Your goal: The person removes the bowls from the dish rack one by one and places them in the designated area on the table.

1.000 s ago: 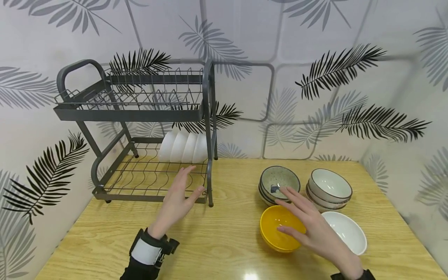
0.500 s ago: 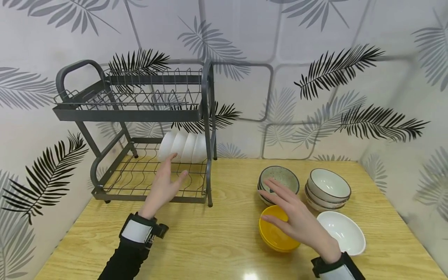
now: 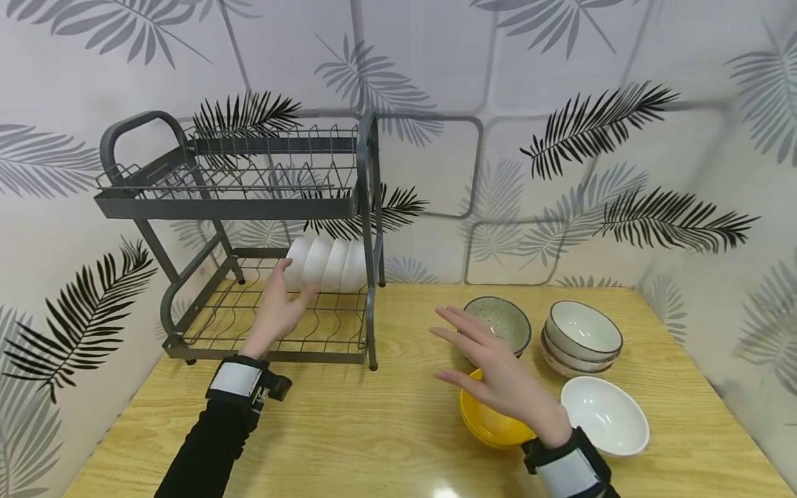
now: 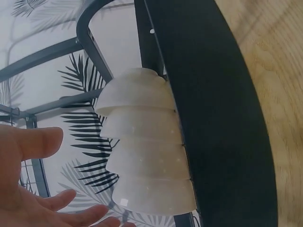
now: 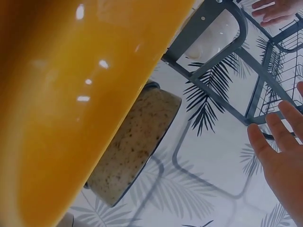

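Several white bowls (image 3: 336,266) stand on edge in a row on the lower tier of the dark grey dish rack (image 3: 261,357). My left hand (image 3: 274,311) reaches over the rack's front rail, fingers spread, right by the leftmost bowl. In the left wrist view its thumb and fingers stand apart beside the row of bowls (image 4: 147,156), gripping nothing. My right hand (image 3: 498,370) hovers with spread fingers above the yellow bowls (image 3: 492,425) and partly hides them. Behind it sits a stack of speckled grey-green bowls (image 3: 504,321). The right wrist view shows the yellow bowl (image 5: 90,94) close up.
Right of the speckled stack are more stacked bowls, white with dark rims (image 3: 585,332). A shallow white bowl (image 3: 607,415) lies in front of them. The rack's upper wire tier (image 3: 230,204) overhangs the lower one. A leaf-patterned wall (image 3: 436,69) backs the wooden table (image 3: 367,429).
My left hand has moved left and farther into the rack, up to the white bowls. My right hand has shifted left above the yellow bowls. The bowls have stayed in place.
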Demonstrator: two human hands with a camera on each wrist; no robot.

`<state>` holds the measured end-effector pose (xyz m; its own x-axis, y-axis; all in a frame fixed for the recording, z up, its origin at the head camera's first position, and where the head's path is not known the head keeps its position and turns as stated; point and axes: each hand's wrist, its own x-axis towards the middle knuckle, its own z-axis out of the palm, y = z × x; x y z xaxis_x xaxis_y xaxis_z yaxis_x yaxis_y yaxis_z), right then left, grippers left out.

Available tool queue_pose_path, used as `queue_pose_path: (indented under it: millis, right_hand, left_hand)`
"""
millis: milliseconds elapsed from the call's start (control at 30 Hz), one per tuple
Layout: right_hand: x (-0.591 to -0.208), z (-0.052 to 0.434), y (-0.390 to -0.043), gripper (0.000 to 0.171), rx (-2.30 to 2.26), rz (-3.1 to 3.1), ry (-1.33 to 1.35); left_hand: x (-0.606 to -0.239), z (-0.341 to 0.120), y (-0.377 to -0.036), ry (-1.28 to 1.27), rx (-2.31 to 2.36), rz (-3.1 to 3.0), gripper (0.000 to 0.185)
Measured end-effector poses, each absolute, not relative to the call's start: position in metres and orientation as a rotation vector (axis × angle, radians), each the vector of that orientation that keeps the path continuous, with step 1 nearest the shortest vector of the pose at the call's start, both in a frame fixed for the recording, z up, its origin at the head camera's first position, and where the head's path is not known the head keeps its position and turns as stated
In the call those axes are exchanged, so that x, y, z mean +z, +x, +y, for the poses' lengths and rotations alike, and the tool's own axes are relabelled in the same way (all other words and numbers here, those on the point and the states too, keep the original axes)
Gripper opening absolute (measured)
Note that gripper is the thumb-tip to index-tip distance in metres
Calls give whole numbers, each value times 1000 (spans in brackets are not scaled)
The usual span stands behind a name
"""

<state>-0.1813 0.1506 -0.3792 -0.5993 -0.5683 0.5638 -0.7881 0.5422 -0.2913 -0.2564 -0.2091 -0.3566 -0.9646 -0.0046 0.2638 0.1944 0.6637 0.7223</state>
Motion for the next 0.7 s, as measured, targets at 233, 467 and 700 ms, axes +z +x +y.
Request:
queue_pose_path:
  millis: [233,467,700]
  right_hand:
    - [-378,142,-181,59,811,-2410,1113]
    - [-377,139,-178,57,842,-2446,1114]
    - [-374,134,-173,56,832,-2394,1172]
  left_hand:
    - [-353,-218,-270,-95,-1274,-2647,72]
    - [-347,-225,-282,-19,-1378,-2672,73]
    - [-346,-231,-294,54,-1497,-2660,71]
